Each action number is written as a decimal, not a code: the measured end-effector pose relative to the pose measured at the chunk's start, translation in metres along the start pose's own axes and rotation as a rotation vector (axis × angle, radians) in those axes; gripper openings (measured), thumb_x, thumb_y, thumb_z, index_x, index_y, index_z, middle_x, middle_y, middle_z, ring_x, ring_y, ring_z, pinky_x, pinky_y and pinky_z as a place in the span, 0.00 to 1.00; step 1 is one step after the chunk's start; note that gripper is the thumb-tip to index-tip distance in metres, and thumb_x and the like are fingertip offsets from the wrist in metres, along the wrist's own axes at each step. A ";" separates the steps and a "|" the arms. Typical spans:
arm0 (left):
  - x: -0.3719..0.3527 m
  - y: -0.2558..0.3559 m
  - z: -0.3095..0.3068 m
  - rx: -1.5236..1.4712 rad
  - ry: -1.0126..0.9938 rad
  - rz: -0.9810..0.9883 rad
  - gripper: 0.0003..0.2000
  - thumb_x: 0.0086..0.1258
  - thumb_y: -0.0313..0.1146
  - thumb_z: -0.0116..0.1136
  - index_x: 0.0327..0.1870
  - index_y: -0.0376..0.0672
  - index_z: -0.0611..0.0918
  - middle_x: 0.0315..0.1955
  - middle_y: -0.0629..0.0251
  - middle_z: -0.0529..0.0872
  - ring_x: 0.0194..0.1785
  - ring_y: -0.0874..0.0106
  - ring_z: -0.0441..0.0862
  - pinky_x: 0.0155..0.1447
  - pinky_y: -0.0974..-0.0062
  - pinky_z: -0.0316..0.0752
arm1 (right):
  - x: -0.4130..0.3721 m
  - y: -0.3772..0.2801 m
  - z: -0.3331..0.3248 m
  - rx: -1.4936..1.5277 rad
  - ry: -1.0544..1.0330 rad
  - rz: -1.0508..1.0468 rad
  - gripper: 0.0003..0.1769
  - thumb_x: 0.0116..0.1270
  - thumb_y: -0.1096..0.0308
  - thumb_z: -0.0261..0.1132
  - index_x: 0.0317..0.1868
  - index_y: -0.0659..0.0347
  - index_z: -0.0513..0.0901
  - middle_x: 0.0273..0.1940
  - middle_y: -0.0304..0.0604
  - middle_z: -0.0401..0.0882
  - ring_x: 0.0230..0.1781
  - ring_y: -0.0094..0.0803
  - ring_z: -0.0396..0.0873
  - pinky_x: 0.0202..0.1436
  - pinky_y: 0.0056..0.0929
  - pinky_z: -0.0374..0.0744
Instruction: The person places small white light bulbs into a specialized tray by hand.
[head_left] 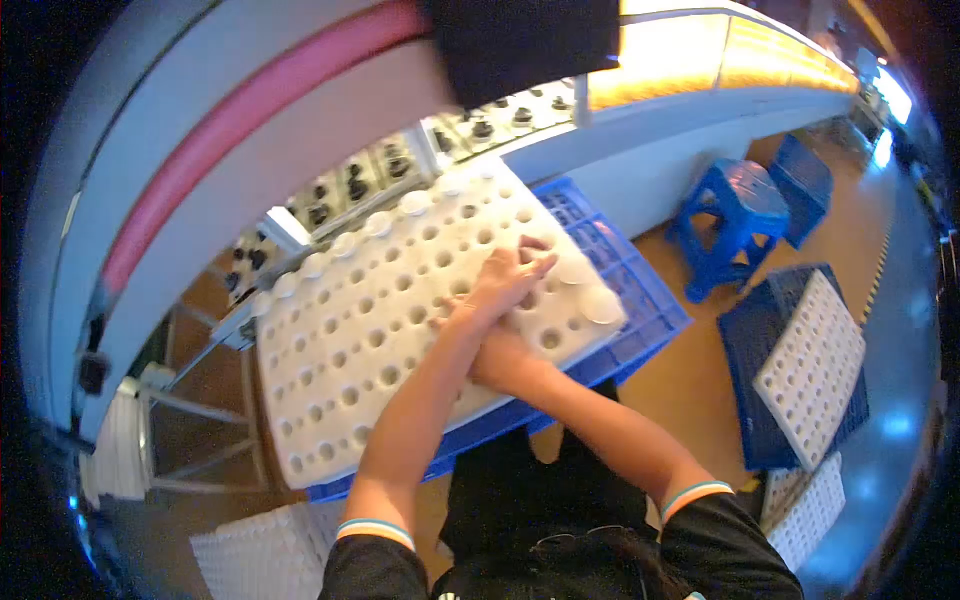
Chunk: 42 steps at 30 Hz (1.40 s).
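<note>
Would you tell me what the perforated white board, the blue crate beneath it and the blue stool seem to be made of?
Perforated board: matte foam or perhaps plastic, from its even, shine-free face. Blue crate: likely satin plastic, from its uniform color and open grid. Blue stool: probably glossy plastic, from the highlights on its seat.

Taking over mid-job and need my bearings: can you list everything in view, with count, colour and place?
holed board: one, white, centre
round pieces: roughly ten, white, along the board's far and right edges
crate: at least one, blue, under the board
dark parts: several, black, behind the board
overhead panel: one, black, top
stool: one, blue, right
side boards: at least two, white, holed, lower right; upper one on a dark blue crate
stacks: two, white, left and lower left
left hand: one, bare, over the board
right hand: one, bare, partly hidden under the left forearm
</note>
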<state>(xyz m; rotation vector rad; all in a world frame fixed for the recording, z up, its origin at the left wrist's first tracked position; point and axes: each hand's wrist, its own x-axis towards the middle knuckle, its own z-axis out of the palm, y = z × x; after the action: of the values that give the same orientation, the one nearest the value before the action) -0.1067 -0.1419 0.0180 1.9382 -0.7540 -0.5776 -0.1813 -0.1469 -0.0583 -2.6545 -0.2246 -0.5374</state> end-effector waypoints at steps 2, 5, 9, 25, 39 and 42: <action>-0.010 0.003 -0.013 -0.413 0.083 -0.002 0.19 0.72 0.42 0.56 0.56 0.38 0.77 0.35 0.64 0.84 0.31 0.75 0.80 0.36 0.78 0.76 | 0.003 -0.018 -0.037 -0.355 -0.390 0.016 0.22 0.65 0.58 0.57 0.58 0.57 0.78 0.65 0.51 0.68 0.67 0.46 0.64 0.69 0.50 0.57; -0.011 -0.016 -0.049 -0.994 0.320 0.020 0.16 0.74 0.41 0.53 0.55 0.41 0.77 0.39 0.64 0.85 0.35 0.73 0.82 0.39 0.77 0.78 | -0.001 -0.012 -0.033 -0.005 0.021 -0.056 0.19 0.63 0.64 0.57 0.54 0.59 0.77 0.62 0.53 0.71 0.66 0.44 0.64 0.67 0.50 0.58; -0.006 -0.061 -0.111 -1.384 0.688 0.042 0.13 0.75 0.41 0.49 0.51 0.43 0.77 0.39 0.58 0.86 0.41 0.66 0.84 0.47 0.68 0.82 | -0.003 -0.013 -0.031 0.051 0.099 -0.075 0.19 0.63 0.64 0.59 0.55 0.54 0.78 0.63 0.50 0.69 0.67 0.45 0.62 0.68 0.51 0.57; -0.040 -0.069 -0.159 -1.531 0.534 0.204 0.17 0.72 0.36 0.50 0.52 0.30 0.72 0.50 0.48 0.78 0.53 0.52 0.80 0.52 0.57 0.85 | -0.005 -0.012 -0.030 0.059 0.133 -0.062 0.19 0.63 0.65 0.62 0.55 0.51 0.78 0.62 0.46 0.71 0.66 0.42 0.65 0.68 0.51 0.59; 0.021 -0.019 -0.027 -0.980 0.025 0.002 0.16 0.76 0.35 0.51 0.58 0.38 0.73 0.45 0.55 0.81 0.44 0.64 0.84 0.47 0.72 0.84 | -0.003 -0.013 -0.042 0.044 -0.015 -0.022 0.17 0.60 0.65 0.59 0.48 0.63 0.81 0.55 0.53 0.75 0.61 0.46 0.69 0.68 0.48 0.60; 0.039 -0.009 -0.013 -0.910 -0.167 -0.042 0.16 0.76 0.36 0.50 0.60 0.40 0.73 0.46 0.56 0.81 0.44 0.64 0.84 0.46 0.72 0.83 | -0.004 -0.007 -0.033 0.115 0.090 -0.028 0.18 0.60 0.65 0.59 0.48 0.65 0.81 0.52 0.53 0.77 0.59 0.47 0.70 0.67 0.49 0.60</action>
<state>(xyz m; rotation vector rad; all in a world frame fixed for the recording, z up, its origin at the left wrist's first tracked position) -0.0684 -0.1580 0.0123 1.0708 -0.4252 -0.9208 -0.1977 -0.1549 -0.0291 -2.5125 -0.2579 -0.6313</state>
